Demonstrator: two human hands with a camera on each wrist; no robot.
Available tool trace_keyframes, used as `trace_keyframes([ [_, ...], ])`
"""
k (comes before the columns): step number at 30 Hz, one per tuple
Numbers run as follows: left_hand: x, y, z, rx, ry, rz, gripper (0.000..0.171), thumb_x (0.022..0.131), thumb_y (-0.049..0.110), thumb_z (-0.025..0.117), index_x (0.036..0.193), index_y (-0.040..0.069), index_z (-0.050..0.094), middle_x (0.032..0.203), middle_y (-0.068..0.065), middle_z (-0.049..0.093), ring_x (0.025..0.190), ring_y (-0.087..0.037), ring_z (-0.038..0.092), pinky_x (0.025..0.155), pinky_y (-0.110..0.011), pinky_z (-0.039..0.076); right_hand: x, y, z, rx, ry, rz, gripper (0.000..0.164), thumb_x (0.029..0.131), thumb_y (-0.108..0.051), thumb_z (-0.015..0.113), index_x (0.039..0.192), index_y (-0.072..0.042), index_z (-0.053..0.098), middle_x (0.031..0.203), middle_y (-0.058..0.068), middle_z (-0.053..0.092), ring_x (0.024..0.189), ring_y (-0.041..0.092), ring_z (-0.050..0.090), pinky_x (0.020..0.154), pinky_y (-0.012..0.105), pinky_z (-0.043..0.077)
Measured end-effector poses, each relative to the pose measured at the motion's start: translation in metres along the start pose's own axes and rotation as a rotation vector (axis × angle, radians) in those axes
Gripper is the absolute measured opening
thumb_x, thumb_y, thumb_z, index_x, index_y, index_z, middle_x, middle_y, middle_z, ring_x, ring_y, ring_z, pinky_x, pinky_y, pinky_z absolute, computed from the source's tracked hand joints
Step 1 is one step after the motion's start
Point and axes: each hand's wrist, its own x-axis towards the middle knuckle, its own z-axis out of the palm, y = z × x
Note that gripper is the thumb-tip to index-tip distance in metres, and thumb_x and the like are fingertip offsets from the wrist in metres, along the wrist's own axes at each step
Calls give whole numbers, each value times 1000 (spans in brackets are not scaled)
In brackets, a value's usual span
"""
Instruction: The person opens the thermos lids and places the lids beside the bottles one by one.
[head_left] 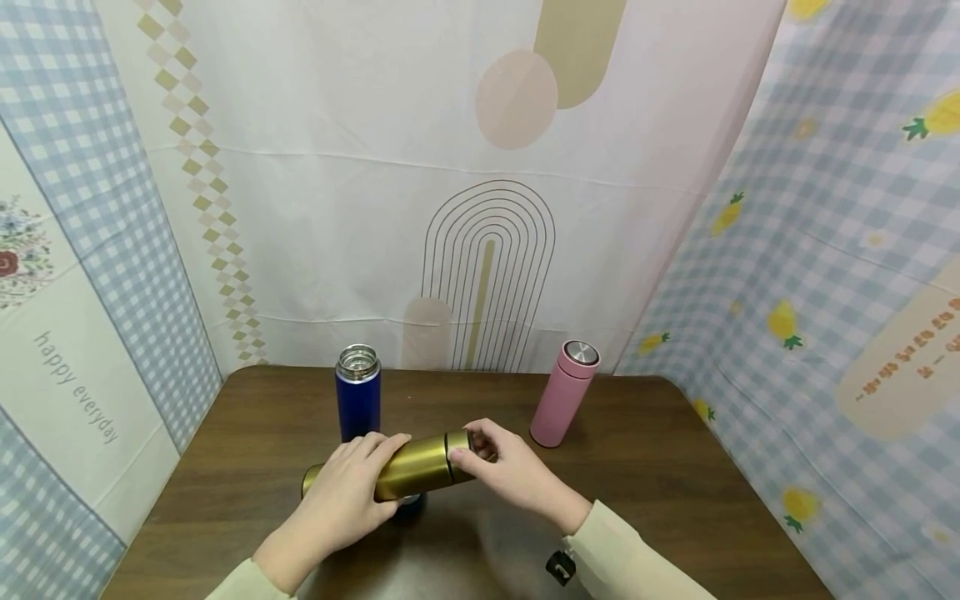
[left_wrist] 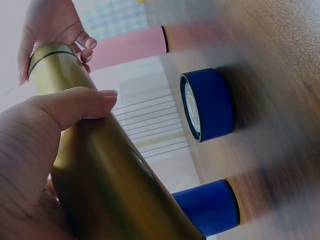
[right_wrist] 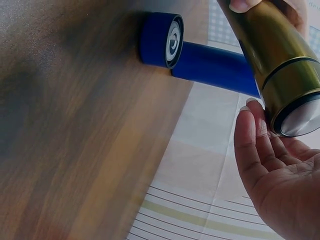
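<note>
A gold thermos flask is held tilted on its side above the table. My left hand grips its body, thumb laid along the near side. At the other end, my right hand has its thumb and fingertips around the gold lid, whose silver top faces the right palm. The lid sits on the flask with a dark seam between them. Behind the left hand stands a blue thermos bottle, uncapped, its steel mouth showing. Its blue lid rests on the table, mostly hidden under the flask in the head view.
A pink thermos with a silver-topped lid stands at the back right. The brown wooden table ends at a patterned cloth hung behind it. More checked cloth hangs at both sides.
</note>
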Motion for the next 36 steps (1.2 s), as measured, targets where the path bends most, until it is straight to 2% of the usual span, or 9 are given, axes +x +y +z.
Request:
trace_keyframes([
  [7,0,-1,-1,8,-36,-12,81,60,28,88,133,19,54,111,2,59,101,-20,57,91,-42,44,1,4,1,34,-24,7,48,88,-50,65,121,-17,57,97,-4,62,84,13,61,70,30,52],
  [13,0,-3,-1,20,-30,4,80,60,29,88,132,19,55,108,3,59,97,-18,57,87,-41,46,0,6,1,77,-70,16,49,88,-45,68,123,-13,55,98,-2,63,85,14,63,71,29,53],
  [23,-1,-5,-3,23,-51,7,79,61,30,89,132,19,56,108,2,61,98,-19,58,90,-42,46,1,11,2,100,-107,-67,52,86,-40,72,128,-18,51,103,0,62,92,15,61,79,34,53],
  [30,-1,-6,-2,14,-70,4,78,62,31,87,132,17,55,109,3,62,98,-17,58,90,-42,46,-1,11,1,47,-82,-211,56,86,-40,71,132,-21,46,113,-4,58,101,13,58,88,40,49],
  [33,-1,-5,-1,-3,-73,-4,78,64,32,86,133,17,54,110,3,61,98,-18,58,89,-43,46,-1,11,2,42,-58,-213,54,88,-40,70,132,-21,46,113,-3,57,100,14,59,88,40,50],
  [36,-1,-4,-1,-18,-68,-11,79,64,33,87,134,17,54,110,3,60,98,-19,58,88,-43,46,-1,11,1,57,-36,-168,50,90,-38,67,132,-21,47,112,-1,57,99,16,59,88,39,50],
])
